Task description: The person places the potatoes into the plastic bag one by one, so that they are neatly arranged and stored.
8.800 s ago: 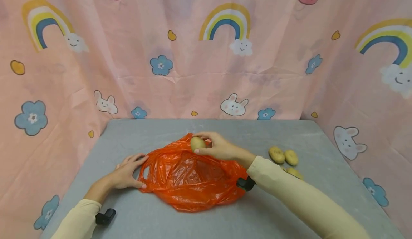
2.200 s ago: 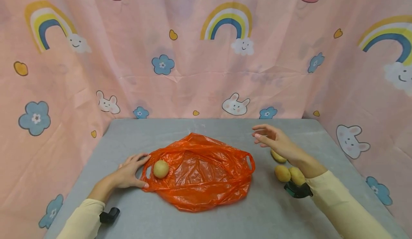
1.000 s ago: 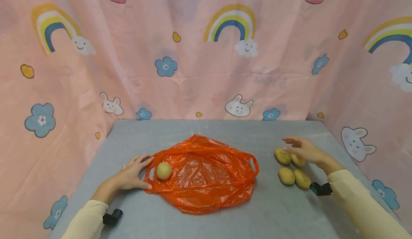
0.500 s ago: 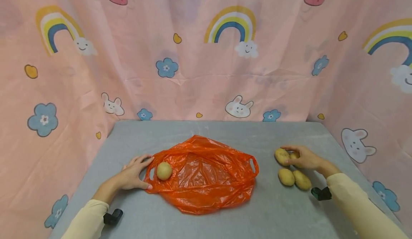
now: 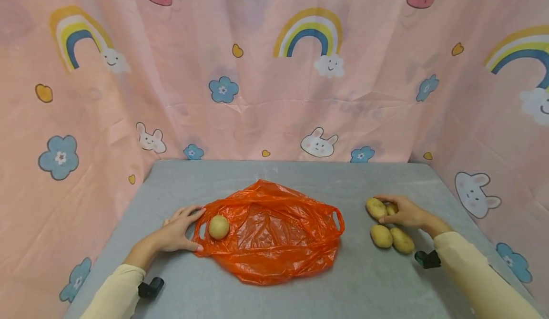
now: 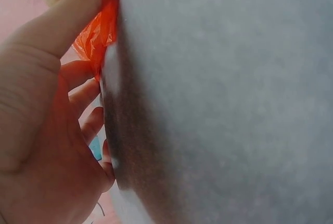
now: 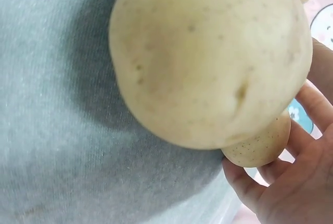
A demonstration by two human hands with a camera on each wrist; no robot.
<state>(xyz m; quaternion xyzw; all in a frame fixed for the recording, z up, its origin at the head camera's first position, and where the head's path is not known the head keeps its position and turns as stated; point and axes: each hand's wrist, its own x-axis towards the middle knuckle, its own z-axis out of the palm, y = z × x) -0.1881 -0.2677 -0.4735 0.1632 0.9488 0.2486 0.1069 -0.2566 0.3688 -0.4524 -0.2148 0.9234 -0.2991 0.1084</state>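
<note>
An orange plastic bag [image 5: 274, 233] lies spread on the table, its loop handle [image 5: 339, 221] at the right. One potato [image 5: 218, 227] sits in the bag's left part. My left hand [image 5: 177, 231] rests at the bag's left edge, thumb and fingers spread and touching the plastic. At the right, my right hand [image 5: 405, 211] has its thumb and fingers around a potato [image 5: 376, 208] of the back pair; the other potato [image 5: 391, 208] is partly hidden by the hand. Two more potatoes [image 5: 381, 236] lie just in front, one large and close in the right wrist view [image 7: 208, 57].
The grey table [image 5: 300, 300] has a straight back edge against a pink patterned curtain [image 5: 266, 95], which also hangs along both sides. Bare tabletop separates the bag from the potatoes. A black wrist mount [image 5: 151, 288] sits below each forearm.
My right hand put a potato into the bag's left part, moved right, then came down onto the back pair of potatoes. My left hand has stayed at the bag's edge.
</note>
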